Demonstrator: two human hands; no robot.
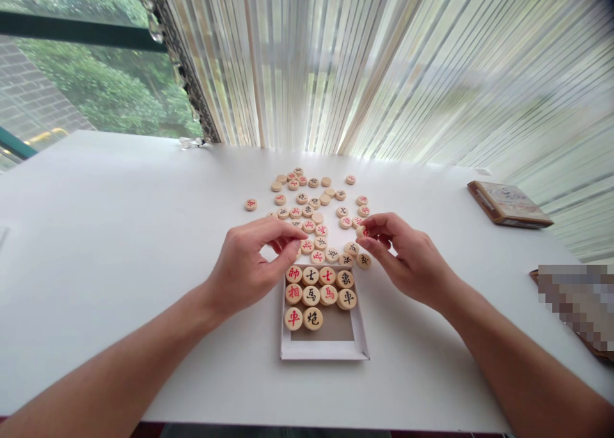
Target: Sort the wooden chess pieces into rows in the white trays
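My right hand [403,252] pinches a Chinese chess piece [363,232] with a red character between thumb and fingertips, above the table. My left hand [254,256] hovers at the left of the loose pieces, thumb and index tips close together beside a red-marked piece [307,246]; whether anything is between them is hidden. In front of me lies a shallow white box [326,350] holding round wooden pieces in rows, such as a red-marked piece [293,318] and a black-marked piece [313,318] in the row nearest me. The lower right of its grey-brown floor shows bare.
Many loose pieces [302,198] spread beyond the box on the white table [144,233], some face down. A brown flat box [511,204] lies at the right, with another partly blurred brown item [575,310] nearer. String curtains [307,61] hang behind the table.
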